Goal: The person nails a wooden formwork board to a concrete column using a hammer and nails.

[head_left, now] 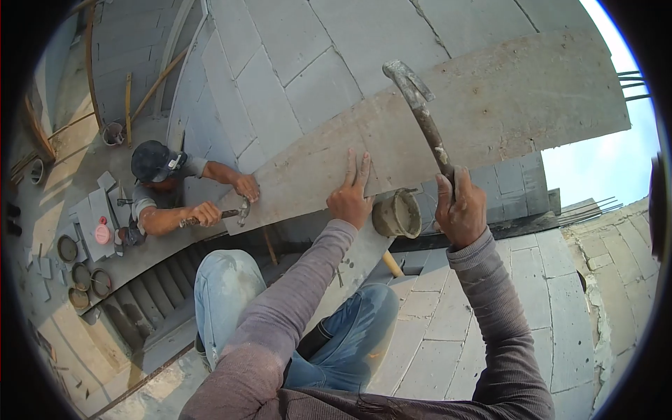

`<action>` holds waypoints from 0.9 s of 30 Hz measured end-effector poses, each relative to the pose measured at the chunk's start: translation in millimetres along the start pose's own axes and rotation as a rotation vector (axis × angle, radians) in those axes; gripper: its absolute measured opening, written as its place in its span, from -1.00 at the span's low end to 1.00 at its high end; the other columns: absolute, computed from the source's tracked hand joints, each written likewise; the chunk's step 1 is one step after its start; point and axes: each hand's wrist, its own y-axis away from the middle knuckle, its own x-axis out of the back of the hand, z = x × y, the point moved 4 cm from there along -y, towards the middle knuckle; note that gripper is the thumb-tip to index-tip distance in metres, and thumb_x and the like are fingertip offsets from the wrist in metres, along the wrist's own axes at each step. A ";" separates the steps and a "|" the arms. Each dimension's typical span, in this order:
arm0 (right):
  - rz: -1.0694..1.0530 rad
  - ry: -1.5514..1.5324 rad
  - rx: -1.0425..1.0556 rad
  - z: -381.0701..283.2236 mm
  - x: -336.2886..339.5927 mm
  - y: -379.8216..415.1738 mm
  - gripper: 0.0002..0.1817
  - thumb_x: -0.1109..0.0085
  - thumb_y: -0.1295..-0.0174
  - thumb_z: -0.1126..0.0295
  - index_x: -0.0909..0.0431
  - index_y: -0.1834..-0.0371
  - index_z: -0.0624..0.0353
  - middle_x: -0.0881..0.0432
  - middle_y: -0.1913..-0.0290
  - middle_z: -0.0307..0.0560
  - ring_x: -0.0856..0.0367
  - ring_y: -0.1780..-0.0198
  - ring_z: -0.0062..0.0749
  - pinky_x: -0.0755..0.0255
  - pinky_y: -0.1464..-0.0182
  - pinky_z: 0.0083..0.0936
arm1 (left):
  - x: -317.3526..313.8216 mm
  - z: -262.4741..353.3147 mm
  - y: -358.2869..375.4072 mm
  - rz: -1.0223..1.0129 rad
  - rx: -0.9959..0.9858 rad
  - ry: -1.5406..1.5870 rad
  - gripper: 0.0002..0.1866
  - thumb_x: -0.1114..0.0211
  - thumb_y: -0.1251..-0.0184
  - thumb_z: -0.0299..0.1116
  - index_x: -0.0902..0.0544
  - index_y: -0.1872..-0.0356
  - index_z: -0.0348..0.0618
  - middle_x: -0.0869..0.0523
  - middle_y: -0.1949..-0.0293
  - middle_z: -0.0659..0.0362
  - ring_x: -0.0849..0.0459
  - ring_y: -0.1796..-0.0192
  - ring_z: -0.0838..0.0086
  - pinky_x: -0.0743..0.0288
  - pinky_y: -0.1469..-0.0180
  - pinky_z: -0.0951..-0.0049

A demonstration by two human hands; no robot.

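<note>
A long plywood board (504, 98) rests against the grey block wall. My left hand (350, 196) presses on the board's lower edge, two fingers stretched out across its face. In my right hand (462, 206) a claw hammer (427, 122) is raised, its head up and to the left in front of the board. A mortar-stained bucket (397, 213) sits between my two hands. At the board's left end, a co-worker (164, 185) in a dark cap holds another hammer (231, 212) in one hand and touches the board with the other.
Stairs (150, 301) drop away below to the left. Several buckets (80, 276) and loose blocks (87, 217) lie on the lower floor. Steel bars (595, 210) stick out at the right, beside an open edge. My bent knees (227, 280) are under my left arm.
</note>
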 end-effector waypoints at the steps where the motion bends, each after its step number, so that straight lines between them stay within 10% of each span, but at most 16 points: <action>1: 0.003 0.001 -0.009 6.9 -2.0 3.2 -0.79 -0.30 -0.35 0.46 -0.43 0.27 0.30 -0.50 0.65 0.11 -0.60 0.57 0.14 -0.38 0.57 -0.20 | 4.7 0.0 0.7 0.022 -0.024 0.009 0.19 -0.64 0.06 -0.08 -0.12 -0.65 0.28 -0.19 -0.63 0.15 -0.81 0.07 0.13 -0.71 0.17 0.31; 3: -0.232 0.142 -0.102 19.9 -10.8 -3.1 -0.81 -0.28 -0.36 0.45 -0.45 0.26 0.28 -0.51 0.64 0.11 -0.59 0.59 0.14 -0.39 0.57 -0.21 | 16.0 -11.1 7.6 0.071 -0.010 0.095 0.10 -0.55 -0.06 0.02 -0.14 -0.64 0.19 -0.24 -0.60 0.09 -0.79 0.00 0.11 -0.70 0.10 0.29; 8: -0.068 -0.002 -0.083 -1.9 -3.9 -0.2 -0.81 -0.28 -0.37 0.43 -0.46 0.27 0.28 -0.52 0.63 0.14 -0.58 0.61 0.15 -0.38 0.56 -0.20 | 21.0 -49.9 9.1 0.363 0.163 0.312 -0.08 -0.32 -0.37 0.13 -0.17 -0.61 -0.09 -0.57 -0.36 -0.12 -0.72 -0.18 0.08 -0.63 -0.10 0.24; 13: -0.214 0.072 -0.082 12.8 -16.5 -0.5 -0.78 -0.28 -0.38 0.38 -0.46 0.27 0.29 -0.52 0.62 0.16 -0.57 0.61 0.14 -0.38 0.56 -0.20 | 35.4 -87.7 4.1 0.120 0.708 0.241 -0.44 -0.22 -0.46 0.05 -0.63 -0.25 -0.19 -0.80 0.15 -0.11 -0.78 0.10 0.06 -0.58 0.12 0.17; 16: -0.047 -0.040 -0.083 7.5 -15.8 8.2 -0.74 -0.28 -0.39 0.32 -0.47 0.29 0.29 -0.51 0.62 0.16 -0.58 0.61 0.13 -0.37 0.57 -0.21 | 18.4 -118.4 4.9 0.297 0.716 0.284 -0.53 -0.23 -0.47 0.01 -0.73 0.02 -0.26 -0.78 0.37 0.04 -0.74 0.29 0.14 -0.53 0.19 0.12; 20: -0.161 -0.097 -0.185 10.5 -26.1 5.5 -0.76 -0.31 -0.34 0.37 -0.48 0.33 0.28 -0.53 0.60 0.16 -0.60 0.54 0.14 -0.41 0.49 -0.19 | -22.3 -154.5 10.3 0.338 0.635 0.450 -0.40 -0.08 -0.56 0.16 -0.67 -0.11 -0.24 -0.64 0.53 0.21 -0.59 0.54 0.39 -0.46 0.41 0.31; 22: -0.176 -0.304 -0.233 -5.2 -37.3 20.1 -0.78 -0.34 -0.30 0.40 -0.48 0.33 0.27 -0.55 0.58 0.16 -0.61 0.51 0.15 -0.43 0.46 -0.19 | -2.6 -93.0 12.9 -0.343 0.798 1.444 -0.21 0.19 -0.55 0.40 -0.52 -0.30 -0.13 -0.47 0.63 0.28 -0.35 0.68 0.58 -0.22 0.61 0.50; 24: -0.186 -0.288 -0.281 -9.3 -65.7 42.2 -0.80 -0.39 -0.21 0.43 -0.54 0.31 0.27 -0.56 0.56 0.13 -0.61 0.49 0.13 -0.44 0.41 -0.20 | 20.5 -34.8 19.3 -0.495 0.704 1.636 -0.09 0.41 -0.50 0.50 -0.35 -0.44 -0.08 -0.30 0.63 0.37 -0.12 0.69 0.75 0.07 0.66 0.65; 27: -0.115 -0.453 -0.260 -23.4 -104.2 63.9 -0.83 -0.39 -0.17 0.49 -0.62 0.24 0.30 -0.58 0.40 0.04 -0.53 0.42 -0.11 -0.43 0.31 -0.34 | 16.5 -5.7 35.2 -0.735 0.538 1.476 0.07 0.42 -0.35 0.63 -0.16 -0.55 -0.10 -0.53 0.39 0.31 -0.46 0.46 0.67 -0.32 0.45 0.65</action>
